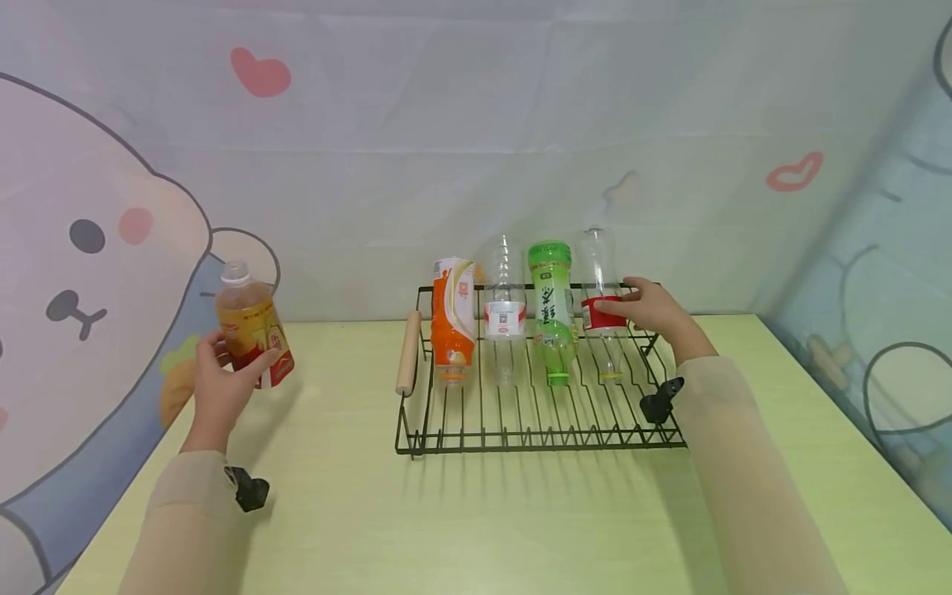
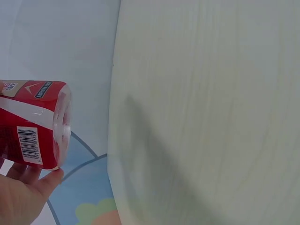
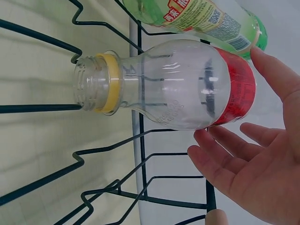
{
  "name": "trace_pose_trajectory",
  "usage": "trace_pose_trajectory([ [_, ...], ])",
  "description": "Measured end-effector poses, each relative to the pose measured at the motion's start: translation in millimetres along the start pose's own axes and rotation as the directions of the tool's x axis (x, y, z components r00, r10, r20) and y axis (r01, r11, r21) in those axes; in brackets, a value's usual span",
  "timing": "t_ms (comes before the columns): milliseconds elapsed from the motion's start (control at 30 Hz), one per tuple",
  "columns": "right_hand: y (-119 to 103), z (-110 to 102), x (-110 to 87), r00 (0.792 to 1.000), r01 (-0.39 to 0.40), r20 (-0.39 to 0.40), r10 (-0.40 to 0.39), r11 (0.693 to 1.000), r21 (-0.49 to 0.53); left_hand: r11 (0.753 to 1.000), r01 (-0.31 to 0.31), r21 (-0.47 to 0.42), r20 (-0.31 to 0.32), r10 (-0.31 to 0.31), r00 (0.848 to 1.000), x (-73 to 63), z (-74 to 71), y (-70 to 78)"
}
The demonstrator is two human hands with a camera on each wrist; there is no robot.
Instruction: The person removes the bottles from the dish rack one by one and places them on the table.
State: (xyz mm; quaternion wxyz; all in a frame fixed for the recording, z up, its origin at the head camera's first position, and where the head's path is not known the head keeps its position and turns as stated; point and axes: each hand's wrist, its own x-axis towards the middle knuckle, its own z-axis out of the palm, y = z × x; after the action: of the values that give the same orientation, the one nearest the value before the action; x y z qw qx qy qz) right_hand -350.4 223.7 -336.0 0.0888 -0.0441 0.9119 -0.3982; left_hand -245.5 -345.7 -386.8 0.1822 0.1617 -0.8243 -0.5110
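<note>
My left hand (image 1: 221, 380) grips a plastic bottle (image 1: 249, 322) with a yellow and red label, held upright but tilted above the table's left side. In the left wrist view, the bottle's red lower part (image 2: 35, 124) and clear base show. My right hand (image 1: 658, 314) is at a clear bottle with a red label (image 1: 601, 314), neck down in the black wire rack (image 1: 543, 442). In the right wrist view, fingertips touch this bottle's side, with the fingers spread loosely and the thumb (image 3: 276, 70) apart on the other side, near the green bottle (image 3: 225, 23).
An orange and white bottle (image 1: 454, 310), a clear bottle with a white label (image 1: 504, 318) and the green bottle also stand neck down in the rack. A wooden handle (image 1: 408, 353) is on its left side. A printed cloth (image 1: 357, 165) hangs behind the table (image 1: 335, 512).
</note>
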Motion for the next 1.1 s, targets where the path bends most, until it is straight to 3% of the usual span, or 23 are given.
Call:
trace_pose_trajectory([
  [500,-1,7,-2.8,0.999,0.007,0.042,-0.007,1.000,0.002,0.991,0.117,-0.060,-0.051,-0.120,0.991,5.3,-3.3,-16.5],
  [900,3,10,-4.6,0.997,0.031,0.063,-0.037,0.994,0.102,0.989,0.135,-0.060,-0.060,-0.139,0.989,5.6,-1.8,-21.3],
  [1100,4,10,-4.5,0.998,0.028,0.060,-0.035,0.994,0.104,0.987,0.154,-0.054,-0.061,-0.157,0.986,5.4,-3.2,-24.7],
])
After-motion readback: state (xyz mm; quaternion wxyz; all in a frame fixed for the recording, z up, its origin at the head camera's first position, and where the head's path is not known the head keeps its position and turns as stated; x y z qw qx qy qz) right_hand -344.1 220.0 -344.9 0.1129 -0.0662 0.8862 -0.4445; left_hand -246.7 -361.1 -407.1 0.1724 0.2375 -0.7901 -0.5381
